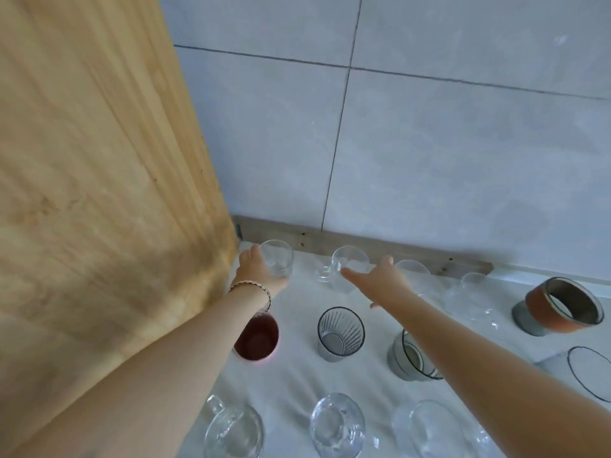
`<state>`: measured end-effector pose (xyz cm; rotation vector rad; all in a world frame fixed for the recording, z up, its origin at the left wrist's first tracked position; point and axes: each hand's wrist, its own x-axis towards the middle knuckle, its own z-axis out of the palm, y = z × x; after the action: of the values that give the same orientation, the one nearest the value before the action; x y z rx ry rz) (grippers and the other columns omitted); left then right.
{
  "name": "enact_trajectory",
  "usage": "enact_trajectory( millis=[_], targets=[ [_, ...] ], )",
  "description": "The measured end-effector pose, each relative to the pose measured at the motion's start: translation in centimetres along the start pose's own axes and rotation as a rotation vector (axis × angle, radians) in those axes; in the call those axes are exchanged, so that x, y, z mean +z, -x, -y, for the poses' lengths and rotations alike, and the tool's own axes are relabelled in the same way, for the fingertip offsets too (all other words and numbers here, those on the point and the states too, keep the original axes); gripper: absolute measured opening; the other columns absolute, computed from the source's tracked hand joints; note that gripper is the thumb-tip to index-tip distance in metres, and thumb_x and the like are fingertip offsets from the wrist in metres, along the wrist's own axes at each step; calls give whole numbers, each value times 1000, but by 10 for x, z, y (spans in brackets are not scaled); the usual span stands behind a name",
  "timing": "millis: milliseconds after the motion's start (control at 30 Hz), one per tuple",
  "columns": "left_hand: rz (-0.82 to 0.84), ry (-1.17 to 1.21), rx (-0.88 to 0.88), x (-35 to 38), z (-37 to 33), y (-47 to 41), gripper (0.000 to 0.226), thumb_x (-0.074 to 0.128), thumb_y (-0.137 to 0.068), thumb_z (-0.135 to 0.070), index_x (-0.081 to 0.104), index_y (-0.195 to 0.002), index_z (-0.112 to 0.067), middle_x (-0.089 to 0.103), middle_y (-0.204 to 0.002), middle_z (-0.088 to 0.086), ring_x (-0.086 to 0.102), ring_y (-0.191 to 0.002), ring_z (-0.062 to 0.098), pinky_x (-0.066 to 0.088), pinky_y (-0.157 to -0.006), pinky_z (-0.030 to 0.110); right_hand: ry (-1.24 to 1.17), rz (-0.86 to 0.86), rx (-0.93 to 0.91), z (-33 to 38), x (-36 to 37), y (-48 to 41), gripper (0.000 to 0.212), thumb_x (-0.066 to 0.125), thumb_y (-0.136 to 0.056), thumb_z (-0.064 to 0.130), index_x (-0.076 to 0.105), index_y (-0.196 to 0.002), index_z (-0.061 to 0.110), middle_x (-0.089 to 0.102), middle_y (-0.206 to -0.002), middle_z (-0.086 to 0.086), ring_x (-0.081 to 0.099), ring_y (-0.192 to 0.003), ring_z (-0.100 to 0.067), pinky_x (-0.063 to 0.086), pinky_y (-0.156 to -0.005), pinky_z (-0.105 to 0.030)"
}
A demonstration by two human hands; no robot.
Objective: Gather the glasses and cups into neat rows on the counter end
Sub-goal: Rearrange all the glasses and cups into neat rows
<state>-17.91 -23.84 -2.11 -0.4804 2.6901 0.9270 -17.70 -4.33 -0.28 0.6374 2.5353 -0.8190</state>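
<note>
Gripping tumbler (277,262) in left hand (261,271) at back-left corner beside wood panel (99,180), right hand (385,279) spread, fingertips just touching mug (347,267) ahead in same back row, handle pointing left toward tumbler, right hand nearer.

Dark-rimmed glass (591,371) cut by right edge

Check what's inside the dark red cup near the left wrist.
The dark red cup looks empty as far as visible; the left forearm covers its left rim and part of the interior.
</note>
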Motion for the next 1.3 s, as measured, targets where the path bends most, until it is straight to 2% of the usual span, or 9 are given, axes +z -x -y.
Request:
enact_trajectory(
  millis=[200, 367, 467, 567, 700, 800, 1033, 1200, 1300],
  targets=[
    [8, 122, -88, 11, 11, -33, 86, 82, -61, -32, 37, -129, -7, 49, -131, 13, 56, -112, 30, 49, -89, 37, 42, -14, 101, 28, 30, -40, 113, 60, -73, 69, 1, -149, 8, 28, -140, -22, 66, -100, -30, 56, -86, -37],
    [86, 191, -28, 14, 18, -45, 98, 82, -67, -28, 24, -146, -21, 43, -144, 3, 55, -108, 18, 39, -69, 2, 160, -67, 3, 27, 46, -56, 84, 64, -79, 51, 23, -140, 11, 33, -132, -12, 60, -105, -35, 48, -72, -33],
    [44, 214, 29, 16, 24, -47, 91, 83, -65, -30, 32, -141, -24, 49, -139, 0, 53, -112, 14, 36, -77, 10, 365, 60, -322, 23, 41, -58, 95, 71, -75, 38, 13, -149, 28, 27, -143, -5, 48, -122, -35, 50, -93, -39],
    [29, 200, 64, 17, 28, -50, 86, 84, -63, -31, 38, -136, -24, 53, -134, -1, 51, -120, 16, 32, -85, 15, 444, 94, -427, 21, 41, -51, 97, 69, -76, 38, 6, -150, 34, 23, -148, -1, 50, -123, -30, 51, -91, -37],
    [29, 193, 81, 17, 29, -52, 90, 84, -64, -33, 36, -139, -23, 50, -138, -2, 48, -126, 17, 30, -89, 16, 439, 14, -301, 24, 50, -45, 85, 67, -77, 44, 17, -145, 28, 35, -135, -9, 62, -100, -31, 53, -70, -33],
    [21, 188, 96, 18, 29, -52, 87, 83, -64, -32, 37, -137, -22, 49, -137, -3, 47, -126, 16, 30, -89, 15, 385, -31, -161, 29, 53, -42, 81, 67, -76, 47, 23, -139, 23, 38, -121, -10, 56, -81, -27, 44, -59, -30],
    [28, 172, 100, 19, 29, -53, 90, 83, -65, -32, 34, -140, -22, 45, -142, -2, 43, -131, 18, 36, -103, 24, 210, -88, -36, 36, 60, -39, 76, 71, -76, 45, 29, -128, 11, 37, -121, -13, 49, -70, -25, 46, -60, -29],
    [58, 158, 87, 19, 27, -53, 92, 83, -66, -32, 31, -141, -21, 43, -144, 0, 42, -132, 20, 36, -104, 27, 278, -84, -67, 31, 57, -38, 79, 72, -74, 46, 27, -130, 13, 37, -119, -12, 48, -63, -22, 42, -50, -28],
    [62, 143, 71, 17, 25, -53, 95, 82, -67, -32, 27, -144, -21, 41, -146, 2, 40, -134, 21, 36, -106, 29, 294, -74, -82, 28, 54, -36, 80, 72, -75, 44, 26, -133, 14, 36, -119, -12, 49, -67, -23, 43, -54, -27]
  ],
)
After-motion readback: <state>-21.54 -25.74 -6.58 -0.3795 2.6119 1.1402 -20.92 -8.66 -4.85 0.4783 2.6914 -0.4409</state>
